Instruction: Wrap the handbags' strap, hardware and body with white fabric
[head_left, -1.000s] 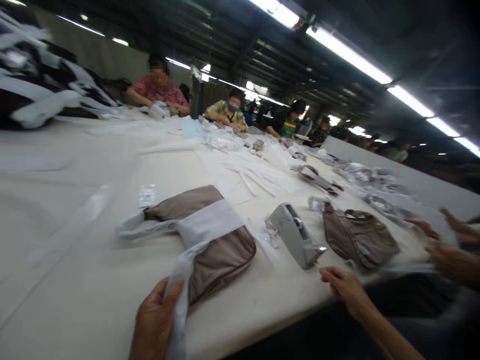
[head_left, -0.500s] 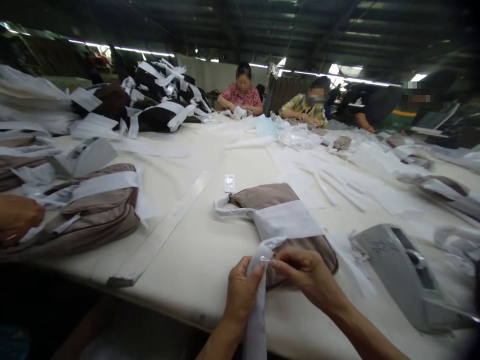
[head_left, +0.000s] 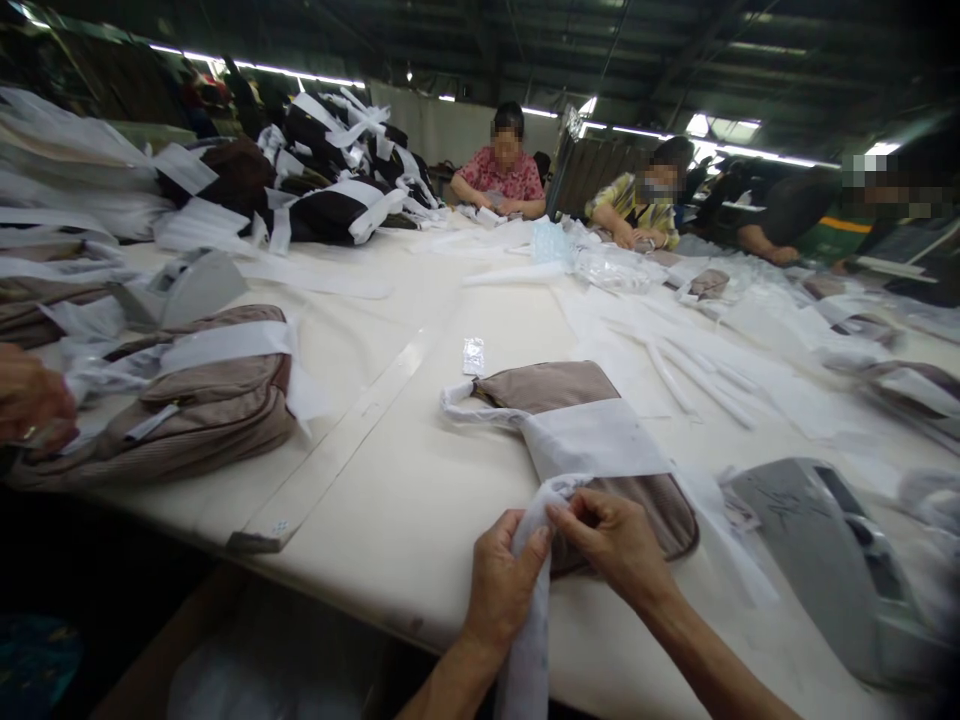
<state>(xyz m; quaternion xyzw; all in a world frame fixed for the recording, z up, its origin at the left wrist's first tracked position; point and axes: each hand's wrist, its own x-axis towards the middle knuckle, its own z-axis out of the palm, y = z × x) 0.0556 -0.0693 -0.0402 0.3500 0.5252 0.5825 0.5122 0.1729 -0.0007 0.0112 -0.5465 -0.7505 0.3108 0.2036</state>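
Observation:
Near the table's front edge lies a brown ribbed bag (head_left: 660, 515) with a band of white paper (head_left: 592, 440) around its middle. Its strap (head_left: 529, 650) is covered in thin white wrapping and hangs down over the edge. My left hand (head_left: 504, 580) is closed around this wrapped strap, thumb on top. Just right of it, the fingertips of my right hand (head_left: 619, 545) pinch the wrapping close to the bag's near side. The other end of the wrapped strap (head_left: 484, 412) loops out from the bag's far left corner.
Grey tape dispensers stand right (head_left: 810, 540) and left (head_left: 202, 290). A long flat strip (head_left: 352, 430) and a small silvery packet (head_left: 474, 356) lie on the table (head_left: 420, 500). Another person's hand (head_left: 34, 400) is beside a brown bag (head_left: 240, 400) at left. Several co-workers sit across.
The view has shifted, so the scene sits a little further right. My right fingertips have closed in on the wrapping, where a shiny bit of clear tape showed before. The neighbour's hand has moved slightly.

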